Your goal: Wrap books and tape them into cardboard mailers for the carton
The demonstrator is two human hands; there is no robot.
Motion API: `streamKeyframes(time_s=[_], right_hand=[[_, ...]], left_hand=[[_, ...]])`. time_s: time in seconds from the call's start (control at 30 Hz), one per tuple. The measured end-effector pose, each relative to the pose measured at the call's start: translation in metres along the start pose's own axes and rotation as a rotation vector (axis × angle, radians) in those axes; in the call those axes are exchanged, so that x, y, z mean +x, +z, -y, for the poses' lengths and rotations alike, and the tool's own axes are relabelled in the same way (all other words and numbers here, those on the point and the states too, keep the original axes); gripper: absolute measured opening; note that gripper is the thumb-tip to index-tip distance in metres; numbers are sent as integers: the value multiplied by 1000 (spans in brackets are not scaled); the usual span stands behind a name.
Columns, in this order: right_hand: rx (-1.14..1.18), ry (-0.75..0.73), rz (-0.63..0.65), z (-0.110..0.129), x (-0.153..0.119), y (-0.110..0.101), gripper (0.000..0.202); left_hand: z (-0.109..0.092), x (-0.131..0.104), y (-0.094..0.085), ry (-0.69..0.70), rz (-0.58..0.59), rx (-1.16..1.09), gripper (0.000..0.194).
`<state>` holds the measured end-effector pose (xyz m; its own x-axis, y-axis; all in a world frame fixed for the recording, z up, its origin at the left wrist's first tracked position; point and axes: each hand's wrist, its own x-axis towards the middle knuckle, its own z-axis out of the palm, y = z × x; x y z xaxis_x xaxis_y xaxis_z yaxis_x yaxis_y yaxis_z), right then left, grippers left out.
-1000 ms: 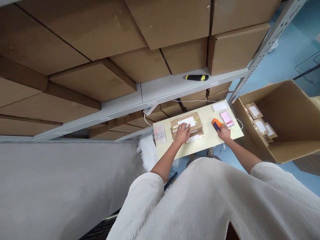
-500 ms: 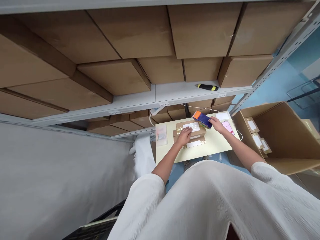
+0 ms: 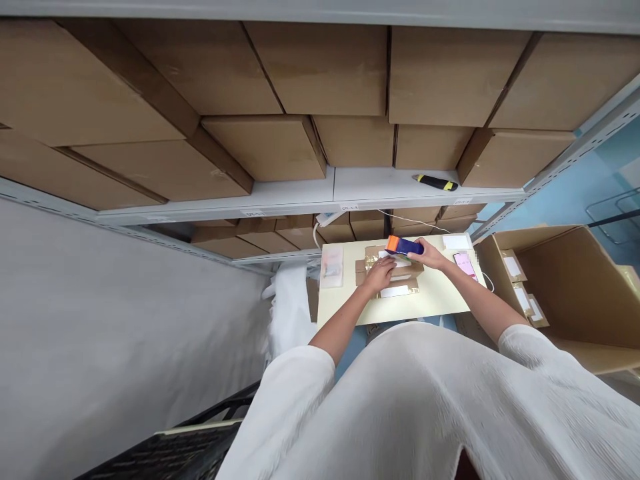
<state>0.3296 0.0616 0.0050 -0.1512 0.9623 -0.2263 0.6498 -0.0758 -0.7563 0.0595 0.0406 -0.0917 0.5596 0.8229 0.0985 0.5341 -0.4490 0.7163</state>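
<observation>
My left hand (image 3: 381, 273) lies on top of a small cardboard box (image 3: 414, 271), its fingers stretched out over the cardboard. A white label and clear tape show on the small boxes here, and a taped, labelled one (image 3: 410, 287) lies nearest me. My right hand (image 3: 431, 255) is closed around a tape dispenser (image 3: 409, 246), dark blue with an orange end. The orange end points left, above the box's far side and close to my left fingertips. Whether the dispenser touches the box I cannot tell.
The cream table (image 3: 443, 298) carries a pink-screened phone (image 3: 465, 265), white labels (image 3: 457, 242) and a clear plastic packet (image 3: 332, 267). To the right stands a large open carton (image 3: 580, 280) holding small parcels (image 3: 520, 298). A box cutter (image 3: 437, 183) lies on the shelf (image 3: 295, 193) above.
My right hand has brought the tape dispenser left and in over the box. My left hand stays on the box. The whole view has shifted a little.
</observation>
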Motion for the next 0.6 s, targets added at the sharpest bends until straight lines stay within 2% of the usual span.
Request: streamKeyframes(time_s=[0.07,0.2,0.4,0.47,0.6], right_hand=[[-104,-44,18,-2,-1,-3,60],[-287,-127,-1,-7,-1,-11,54],[-372,-80,4,-22,-4,-23,47],[-334,-60,15,-27,-5,-26,46],[-272,-44,4,-37,-7,-28,42]], left_hand=[[0,0,-2,7,5,3,41],[-1,0,-4,7,11,-3,42],[-7,-1,-6,-65,-3,-84,39],[-12,2,-10,-133,-61,-163,37],[-27,16,-25,-342,-294,-361,26]])
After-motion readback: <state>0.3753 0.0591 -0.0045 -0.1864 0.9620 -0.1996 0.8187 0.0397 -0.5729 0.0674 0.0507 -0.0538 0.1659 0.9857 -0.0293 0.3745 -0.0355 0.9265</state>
